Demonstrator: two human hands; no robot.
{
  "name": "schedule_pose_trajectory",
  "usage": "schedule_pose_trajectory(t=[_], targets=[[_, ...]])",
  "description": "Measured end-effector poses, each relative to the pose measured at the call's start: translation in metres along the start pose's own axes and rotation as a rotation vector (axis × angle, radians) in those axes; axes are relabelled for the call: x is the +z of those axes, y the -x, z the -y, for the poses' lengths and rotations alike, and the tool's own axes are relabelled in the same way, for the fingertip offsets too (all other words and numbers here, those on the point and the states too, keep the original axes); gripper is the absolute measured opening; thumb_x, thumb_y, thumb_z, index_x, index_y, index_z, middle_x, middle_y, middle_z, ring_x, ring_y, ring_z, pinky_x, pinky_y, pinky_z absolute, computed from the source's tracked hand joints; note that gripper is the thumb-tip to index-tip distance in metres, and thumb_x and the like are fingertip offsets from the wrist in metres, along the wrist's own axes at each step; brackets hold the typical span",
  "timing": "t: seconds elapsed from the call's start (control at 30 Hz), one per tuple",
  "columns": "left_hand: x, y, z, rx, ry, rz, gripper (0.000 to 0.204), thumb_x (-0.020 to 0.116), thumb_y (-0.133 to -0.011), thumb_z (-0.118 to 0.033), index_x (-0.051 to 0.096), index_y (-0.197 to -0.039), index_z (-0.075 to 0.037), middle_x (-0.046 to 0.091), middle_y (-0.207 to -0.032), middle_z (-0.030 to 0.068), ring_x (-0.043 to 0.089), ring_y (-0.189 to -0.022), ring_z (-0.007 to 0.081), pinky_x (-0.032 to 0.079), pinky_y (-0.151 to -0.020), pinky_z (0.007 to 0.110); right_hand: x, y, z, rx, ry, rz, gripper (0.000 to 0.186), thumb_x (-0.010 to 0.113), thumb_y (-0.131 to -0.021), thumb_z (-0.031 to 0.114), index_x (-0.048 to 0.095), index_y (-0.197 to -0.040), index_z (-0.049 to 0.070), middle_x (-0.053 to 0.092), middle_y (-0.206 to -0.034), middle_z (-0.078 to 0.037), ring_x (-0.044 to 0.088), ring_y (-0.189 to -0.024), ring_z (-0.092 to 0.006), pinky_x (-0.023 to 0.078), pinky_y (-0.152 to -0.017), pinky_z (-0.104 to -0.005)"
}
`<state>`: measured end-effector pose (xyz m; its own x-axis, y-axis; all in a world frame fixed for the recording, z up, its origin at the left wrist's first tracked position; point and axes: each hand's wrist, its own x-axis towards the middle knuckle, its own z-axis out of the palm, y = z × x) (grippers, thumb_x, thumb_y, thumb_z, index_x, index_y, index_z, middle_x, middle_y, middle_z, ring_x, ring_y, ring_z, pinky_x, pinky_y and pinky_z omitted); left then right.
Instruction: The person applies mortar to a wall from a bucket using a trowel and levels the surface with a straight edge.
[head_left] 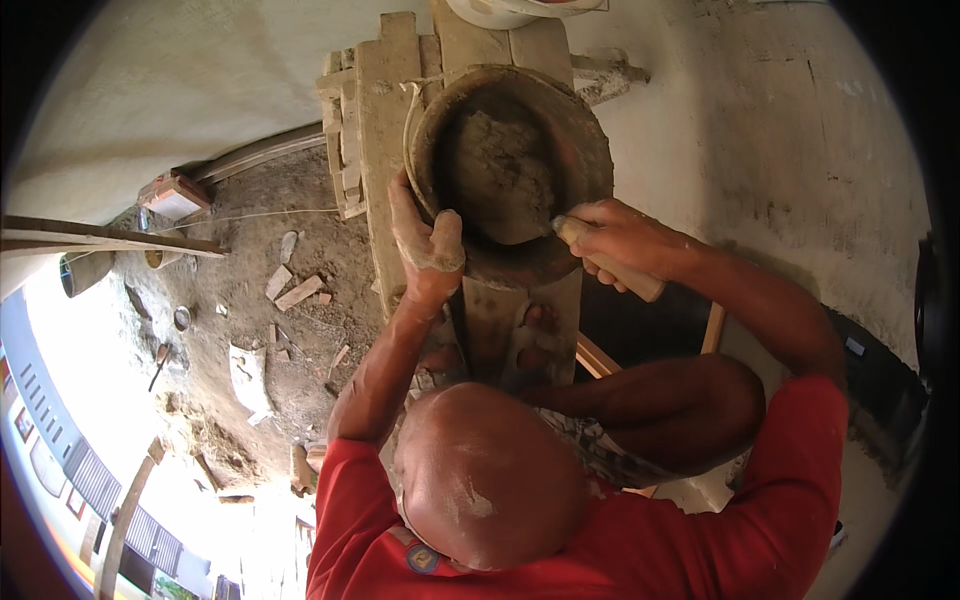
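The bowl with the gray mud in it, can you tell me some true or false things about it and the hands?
1. The left hand grips the rim of the round pan. True.
2. The pan is empty. False: a lump of gray mortar lies inside it.
3. The right hand holds a tool with a pale wooden handle. True.
4. The pan sits on the dirt ground. False: it rests up on wooden planks.
5. The person wears a blue shirt. False: the shirt is red.
6. Broken bits of brick lie on the dirt below. True.
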<state>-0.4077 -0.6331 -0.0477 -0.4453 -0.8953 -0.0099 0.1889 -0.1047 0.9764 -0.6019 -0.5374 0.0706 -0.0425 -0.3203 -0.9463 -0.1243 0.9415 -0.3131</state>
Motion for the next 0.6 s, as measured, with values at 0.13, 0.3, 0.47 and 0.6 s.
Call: schedule_pose_trajectory(t=[0.13,0.3,0.47,0.6], targets=[[-0.003,0.0,-0.007,0.016,-0.154,0.015,0.056,0.043,-0.075,-0.001,0.037,-0.131,0.008,0.055,-0.112,0.0215,0.054,-0.102,0.0252,0.043,-0.093,0.034,-0.007,0.014,0.007,-0.026,0.2,-0.086,0.037,0.056,-0.087,0.013,0.054,-0.12,-0.003,0.06,-0.077,-0.008,0.055,-0.054,-0.0116,0.047,-0.044,-0.0271],[0.003,-0.002,-0.008,0.029,-0.147,0.011,0.057,0.042,-0.076,0.0,0.036,-0.131,0.008,0.057,-0.11,0.0231,0.055,-0.099,0.0272,0.044,-0.091,0.034,-0.036,0.026,0.008,-0.159,0.607,-0.267,0.043,0.056,-0.083,0.01,0.055,-0.125,0.001,0.067,-0.089,-0.015,0.059,-0.055,-0.0211,0.05,-0.048,-0.0335],[0.004,-0.001,-0.007,0.093,-0.233,0.019,0.056,0.041,-0.076,0.001,0.035,-0.131,0.009,0.055,-0.11,0.025,0.056,-0.097,0.029,0.045,-0.089,0.035,-0.046,0.032,0.005,-0.814,1.446,-0.734,0.036,0.057,-0.079,0.004,0.06,-0.115,0.0,0.065,-0.077,-0.021,0.066,-0.066,-0.0287,0.053,-0.057,-0.0368],[0.002,0.0,-0.001,0.087,-0.246,0.028,0.056,0.041,-0.075,0.0,0.036,-0.131,0.008,0.053,-0.111,0.0252,0.054,-0.099,0.0289,0.043,-0.092,0.035,-0.011,0.003,0.006,-0.786,1.584,-0.569,0.035,0.06,-0.076,0.004,0.06,-0.108,-0.01,0.064,-0.071,-0.018,0.066,-0.066,-0.0265,0.054,-0.058,-0.0333]])
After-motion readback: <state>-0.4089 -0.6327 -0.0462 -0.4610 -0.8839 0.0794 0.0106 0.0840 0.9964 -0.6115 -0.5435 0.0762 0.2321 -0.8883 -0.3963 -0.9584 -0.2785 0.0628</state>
